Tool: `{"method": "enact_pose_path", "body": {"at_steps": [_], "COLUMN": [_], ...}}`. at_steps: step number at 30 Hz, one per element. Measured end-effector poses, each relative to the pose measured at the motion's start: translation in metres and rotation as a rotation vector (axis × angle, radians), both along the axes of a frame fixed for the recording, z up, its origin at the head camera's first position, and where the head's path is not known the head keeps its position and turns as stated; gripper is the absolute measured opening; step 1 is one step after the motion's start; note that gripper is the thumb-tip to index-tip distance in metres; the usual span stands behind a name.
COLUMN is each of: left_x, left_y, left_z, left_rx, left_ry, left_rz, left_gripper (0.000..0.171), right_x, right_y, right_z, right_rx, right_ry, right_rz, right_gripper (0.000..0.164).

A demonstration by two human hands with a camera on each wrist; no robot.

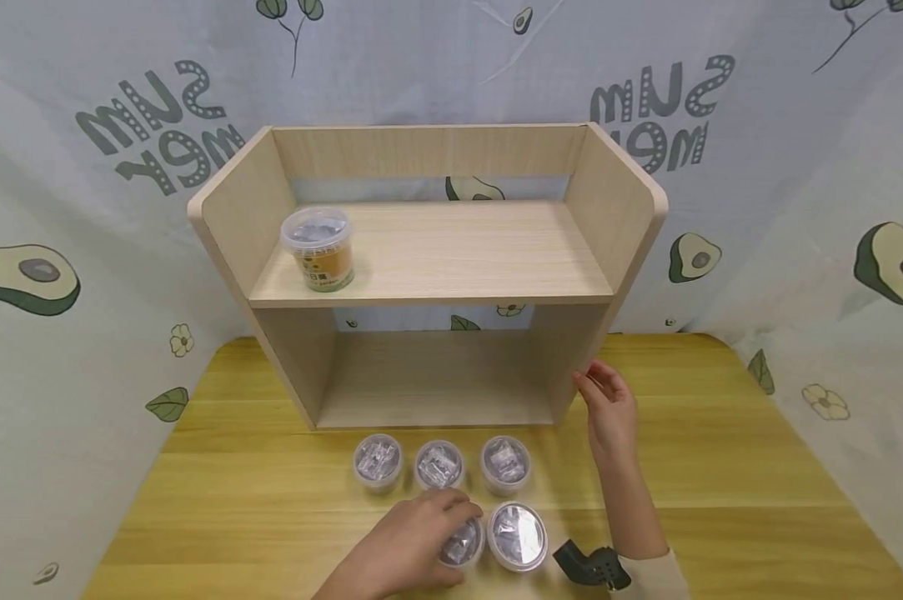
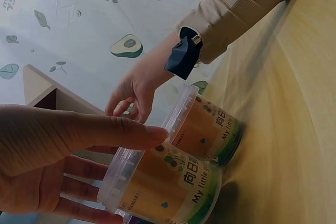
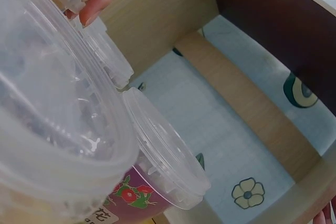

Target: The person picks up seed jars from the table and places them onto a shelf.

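My left hand [image 1: 426, 533] grips a small plastic cup [image 1: 462, 543] in the front row, thumb and fingers around its clear lid. In the left wrist view, this cup [image 2: 173, 182] shows an orange body, green base and printed label. A similar lidded cup [image 1: 519, 537] stands just to its right. My right hand [image 1: 612, 408] holds the front edge of the right side panel of a light wooden two-tier shelf [image 1: 436, 250]. In the right wrist view, only a few fingers [image 3: 320, 217] of it show at the lower right corner.
Three more lidded cups [image 1: 506, 463] stand in a row before the shelf, one with a purple body [image 3: 142, 195]. An orange cup [image 1: 318, 250] sits at the upper tier's left end. The wooden table [image 1: 729, 467] meets a printed cloth [image 1: 796, 208] behind and at the sides.
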State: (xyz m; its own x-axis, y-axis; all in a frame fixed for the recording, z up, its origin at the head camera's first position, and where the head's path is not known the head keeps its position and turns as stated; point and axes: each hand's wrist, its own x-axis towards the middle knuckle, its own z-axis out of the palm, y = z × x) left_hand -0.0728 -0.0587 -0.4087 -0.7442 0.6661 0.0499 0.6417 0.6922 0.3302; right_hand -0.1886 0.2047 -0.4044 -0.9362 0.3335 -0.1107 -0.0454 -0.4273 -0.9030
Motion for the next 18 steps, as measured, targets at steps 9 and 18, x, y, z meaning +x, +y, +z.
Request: {"method": "enact_pose_path", "body": {"at_steps": [9,18], "left_x": [-0.0003,-0.0003], "left_y": [-0.001,-0.0052], "left_z": [0.0062,0.0089], "left_rx": [-0.003,0.036], "left_ry": [-0.011,0.061], "left_rz": [0.019,0.007], "left_gripper": [0.058,0.059], "right_x": [0.0,-0.0022], "right_y": [0.0017,-0.0017], "right_z": [-0.0005,-0.0007], "right_rx": [-0.006,-0.025], "right_ry": [0.0,0.003], "right_rz": [-0.019,-0.027], "right_gripper": [0.017,0.017]}}
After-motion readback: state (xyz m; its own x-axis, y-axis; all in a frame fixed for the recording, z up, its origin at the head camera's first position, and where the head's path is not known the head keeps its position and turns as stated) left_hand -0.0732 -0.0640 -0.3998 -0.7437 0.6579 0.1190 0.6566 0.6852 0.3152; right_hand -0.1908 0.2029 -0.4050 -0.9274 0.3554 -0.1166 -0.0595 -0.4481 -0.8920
